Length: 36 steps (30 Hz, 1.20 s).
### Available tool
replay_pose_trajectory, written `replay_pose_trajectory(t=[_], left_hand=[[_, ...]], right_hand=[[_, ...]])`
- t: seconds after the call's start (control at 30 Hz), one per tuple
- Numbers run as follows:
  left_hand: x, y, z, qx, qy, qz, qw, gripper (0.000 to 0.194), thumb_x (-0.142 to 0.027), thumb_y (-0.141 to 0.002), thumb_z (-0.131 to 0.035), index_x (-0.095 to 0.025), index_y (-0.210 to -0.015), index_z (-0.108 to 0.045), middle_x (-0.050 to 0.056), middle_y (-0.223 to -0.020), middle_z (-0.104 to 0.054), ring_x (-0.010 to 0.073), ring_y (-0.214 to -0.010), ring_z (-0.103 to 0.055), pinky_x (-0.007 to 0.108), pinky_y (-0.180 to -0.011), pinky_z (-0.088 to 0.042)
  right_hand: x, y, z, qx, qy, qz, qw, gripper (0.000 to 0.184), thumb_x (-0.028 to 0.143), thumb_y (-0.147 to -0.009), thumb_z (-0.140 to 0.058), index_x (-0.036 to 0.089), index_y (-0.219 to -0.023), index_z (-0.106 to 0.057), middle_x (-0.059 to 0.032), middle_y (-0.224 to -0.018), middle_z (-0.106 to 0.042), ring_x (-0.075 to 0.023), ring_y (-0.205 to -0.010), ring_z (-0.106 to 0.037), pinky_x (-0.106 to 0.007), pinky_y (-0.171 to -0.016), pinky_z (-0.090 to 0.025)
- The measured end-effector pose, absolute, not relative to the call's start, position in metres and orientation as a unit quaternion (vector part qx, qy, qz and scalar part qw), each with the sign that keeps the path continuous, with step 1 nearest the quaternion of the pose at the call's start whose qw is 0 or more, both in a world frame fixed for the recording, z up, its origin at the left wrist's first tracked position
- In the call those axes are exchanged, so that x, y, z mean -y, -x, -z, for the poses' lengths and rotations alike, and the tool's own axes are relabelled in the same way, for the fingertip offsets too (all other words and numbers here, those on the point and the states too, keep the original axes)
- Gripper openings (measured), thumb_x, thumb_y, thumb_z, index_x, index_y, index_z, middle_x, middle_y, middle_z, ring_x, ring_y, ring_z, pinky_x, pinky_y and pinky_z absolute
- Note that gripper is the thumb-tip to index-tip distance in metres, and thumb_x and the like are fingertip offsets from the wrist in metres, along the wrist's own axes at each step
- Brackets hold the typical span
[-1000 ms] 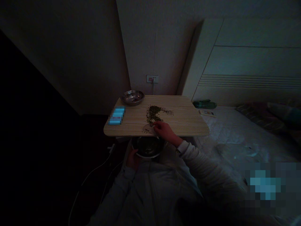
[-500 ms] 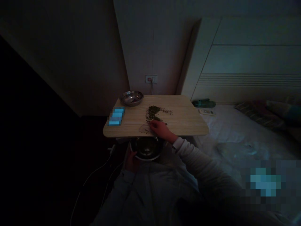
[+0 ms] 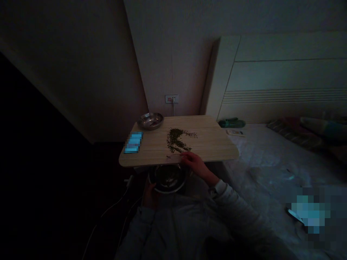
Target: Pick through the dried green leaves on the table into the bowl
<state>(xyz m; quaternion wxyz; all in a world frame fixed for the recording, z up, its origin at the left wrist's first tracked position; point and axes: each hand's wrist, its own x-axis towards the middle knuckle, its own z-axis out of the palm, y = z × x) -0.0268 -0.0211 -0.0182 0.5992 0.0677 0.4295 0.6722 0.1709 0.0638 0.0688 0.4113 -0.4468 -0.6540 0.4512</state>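
Note:
My left hand (image 3: 151, 193) is closed on the left rim of a shiny metal bowl (image 3: 177, 188), held below the table's front edge. The bowl's inside is dark, and its contents are hard to make out. At the front edge of the wooden table (image 3: 214, 144), above the bowl's right side, my right hand (image 3: 192, 162) pinches a thin, pale see-through piece (image 3: 175, 157); its exact kind is unclear. A few dark grains lie by this piece. Beyond it, a scattered heap of small green beans or grains (image 3: 175, 137) covers the middle of the tabletop.
A second metal bowl (image 3: 150, 121) stands at the table's back left, with a lit phone (image 3: 133, 142) in front of it. To the right is a bed (image 3: 252, 151) with a green bottle (image 3: 231, 123) and a pale remote-like device (image 3: 235, 133). Cables (image 3: 108, 209) hang at the left.
My right hand has drawn the see-through piece towards me and slightly right, to the table's edge. Grains now trail nearer the front. The left hand still holds the bowl; the view has tilted slightly.

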Motion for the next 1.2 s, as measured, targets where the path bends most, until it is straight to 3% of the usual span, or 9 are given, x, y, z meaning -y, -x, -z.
replay_pose_trajectory(t=[0.1,0.2,0.6,0.87,1.2], left_hand=[[0.020,0.025,0.015,-0.435,-0.044,-0.664,0.607,0.045,-0.012,-0.067,-0.058,-0.027,-0.110,-0.064,0.001,-0.107,-0.071,0.0271,-0.119,-0.054,0.042,-0.096,-0.047],[0.017,0.023,0.013,-0.462,-0.006,-0.644,0.609,0.041,-0.011,-0.068,-0.056,-0.025,-0.105,-0.065,0.003,-0.099,-0.073,0.0277,-0.118,-0.055,0.042,-0.096,-0.047],[0.017,0.035,0.018,-0.459,-0.045,-0.635,0.620,0.025,-0.015,-0.066,-0.060,-0.027,-0.086,-0.067,0.003,-0.092,-0.073,0.0299,-0.120,-0.053,0.046,-0.096,-0.047],[0.017,0.039,0.020,-0.462,-0.068,-0.606,0.644,0.030,-0.019,-0.065,-0.062,-0.024,-0.094,-0.067,0.005,-0.100,-0.073,0.0312,-0.121,-0.052,0.047,-0.095,-0.047],[0.018,0.031,0.008,-0.465,-0.040,-0.635,0.616,0.043,-0.014,-0.071,-0.055,-0.027,-0.111,-0.064,0.003,-0.101,-0.073,0.0267,-0.115,-0.057,0.043,-0.095,-0.048]], right_hand=[[-0.056,-0.197,-0.063,0.588,0.475,-0.443,0.482,0.028,0.032,-0.073,-0.058,0.017,-0.095,-0.064,-0.0001,-0.068,-0.062,-0.0139,-0.065,-0.056,-0.026,-0.062,-0.046],[-0.059,-0.211,-0.065,0.571,0.496,-0.422,0.499,0.028,0.035,-0.071,-0.058,0.017,-0.092,-0.064,-0.0009,-0.070,-0.062,-0.0150,-0.066,-0.057,-0.028,-0.064,-0.046],[-0.087,-0.149,-0.078,0.687,0.510,-0.341,0.389,0.026,0.016,-0.075,-0.056,0.016,-0.096,-0.069,-0.0029,-0.075,-0.067,-0.0144,-0.067,-0.056,-0.028,-0.069,-0.046],[-0.093,-0.145,-0.074,0.701,0.507,-0.324,0.383,0.026,0.018,-0.076,-0.058,0.019,-0.100,-0.069,-0.0022,-0.080,-0.069,-0.0136,-0.069,-0.058,-0.027,-0.070,-0.047],[-0.091,-0.138,-0.076,0.726,0.539,-0.263,0.336,0.026,0.020,-0.080,-0.055,0.017,-0.103,-0.068,-0.0073,-0.088,-0.070,-0.0171,-0.076,-0.062,-0.028,-0.073,-0.047]])
